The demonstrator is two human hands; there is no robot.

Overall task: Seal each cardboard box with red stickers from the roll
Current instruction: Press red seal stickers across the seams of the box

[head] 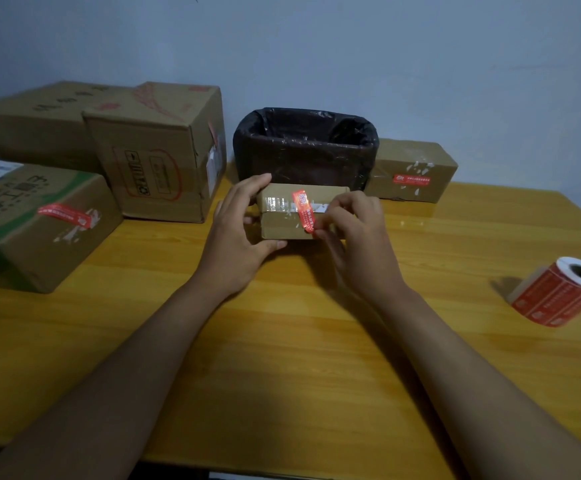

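Head view: left hand (239, 233) gripped the small cardboard box (282, 220) at its left end, thumb under the near edge, fingers curled over the far top corner. Right hand (358, 233) pinched the near end of a red sticker (304, 211) between thumb and fingertips; the sticker's far part lay across the box's taped top seam, its near end curling down over the front face.

Small box sat mid-table, touching or just in front of a bin lined with a black bag (304, 147); could not tell what was inside the bin.

Sticker roll (563, 291) lay on its side near the table's (282, 358) right edge, well apart from both hands. Stickered box (410, 171) sat right of the bin. Three bigger boxes crowded the left side, the nearest (36, 223) also stickered. Near half of the table was open wood between the forearms.
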